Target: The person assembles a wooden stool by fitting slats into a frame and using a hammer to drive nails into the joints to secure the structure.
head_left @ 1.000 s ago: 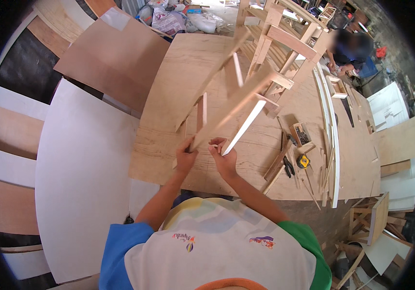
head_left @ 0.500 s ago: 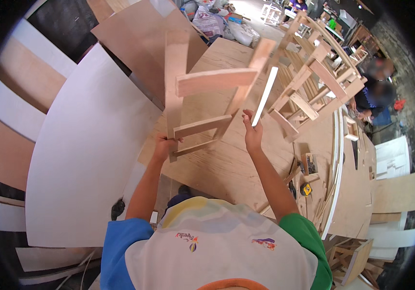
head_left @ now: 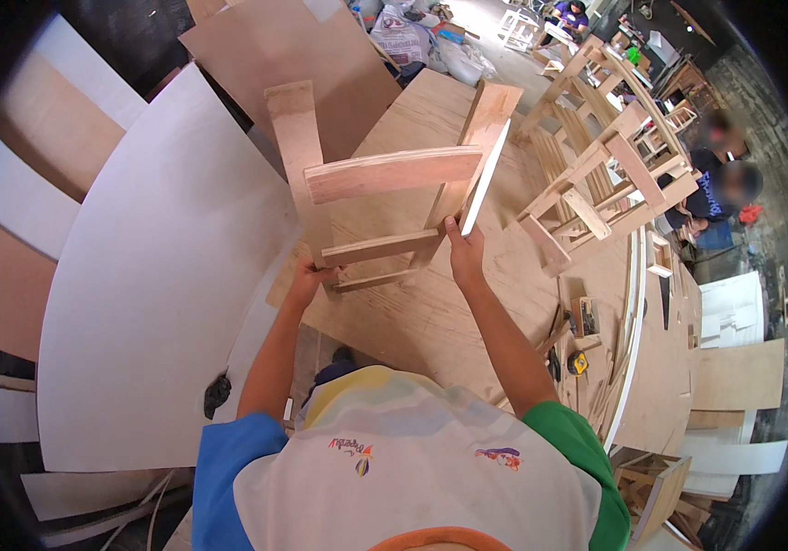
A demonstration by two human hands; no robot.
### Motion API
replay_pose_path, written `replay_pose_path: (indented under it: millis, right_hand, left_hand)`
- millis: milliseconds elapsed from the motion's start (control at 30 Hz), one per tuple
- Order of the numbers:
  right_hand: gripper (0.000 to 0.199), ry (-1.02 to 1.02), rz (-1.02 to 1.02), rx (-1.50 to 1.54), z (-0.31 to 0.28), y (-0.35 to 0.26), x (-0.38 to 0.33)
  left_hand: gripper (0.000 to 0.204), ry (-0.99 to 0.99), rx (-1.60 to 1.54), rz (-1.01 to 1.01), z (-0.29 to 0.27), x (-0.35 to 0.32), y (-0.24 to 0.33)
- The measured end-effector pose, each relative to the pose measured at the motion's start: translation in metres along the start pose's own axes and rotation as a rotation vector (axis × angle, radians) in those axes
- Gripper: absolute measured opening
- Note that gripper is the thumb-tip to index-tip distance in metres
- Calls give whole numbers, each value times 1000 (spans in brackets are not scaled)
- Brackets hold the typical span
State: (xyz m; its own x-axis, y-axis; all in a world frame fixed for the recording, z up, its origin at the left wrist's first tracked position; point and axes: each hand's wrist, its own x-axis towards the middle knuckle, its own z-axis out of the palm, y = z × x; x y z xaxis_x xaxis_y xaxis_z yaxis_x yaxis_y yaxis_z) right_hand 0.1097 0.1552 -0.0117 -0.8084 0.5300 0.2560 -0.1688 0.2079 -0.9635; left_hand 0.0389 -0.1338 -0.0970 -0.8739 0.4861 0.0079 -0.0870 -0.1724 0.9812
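Observation:
A wooden frame, with two uprights joined by three crosspieces, is held tilted above the plywood worktop. My left hand is closed round the lower end of its left upright. In my right hand is a thin white strip, which lies along the frame's right upright. My right fingers are closed, with the thumb up against that upright near the middle crosspiece. Whether this hand grips the upright as well as the strip, I cannot tell.
Assembled wooden frames stand at the right of the worktop. Nearer are a yellow tape measure, a hand plane and long thin strips. A large white panel is on the left. Other people sit at the far right and back.
My right hand has moved left with the white strip, bringing it against the right upright. The frame has tipped, its top spreading wider and its left upright leaning further left.

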Motion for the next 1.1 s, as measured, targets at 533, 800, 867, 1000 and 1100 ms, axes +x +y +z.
replay_pose_path:
  millis: [533,800,867,1000,1100]
  right_hand:
    - [24,157,111,-28,-23,-1,7]
    - [22,435,-48,-12,-40,5,-8]
    - [20,327,182,-22,-42,15,-34]
    - [19,168,260,-408,-58,99,-116]
    - [22,110,374,-394,-44,100,-152]
  left_hand:
    - [6,43,-244,-88,27,30,3]
    - [6,-76,-149,-2,41,67,10]
    - [6,-58,-163,4,41,74,11]
    - [6,-99,-224,25,50,82,7]
    - [7,-62,-227,9,44,83,-8]
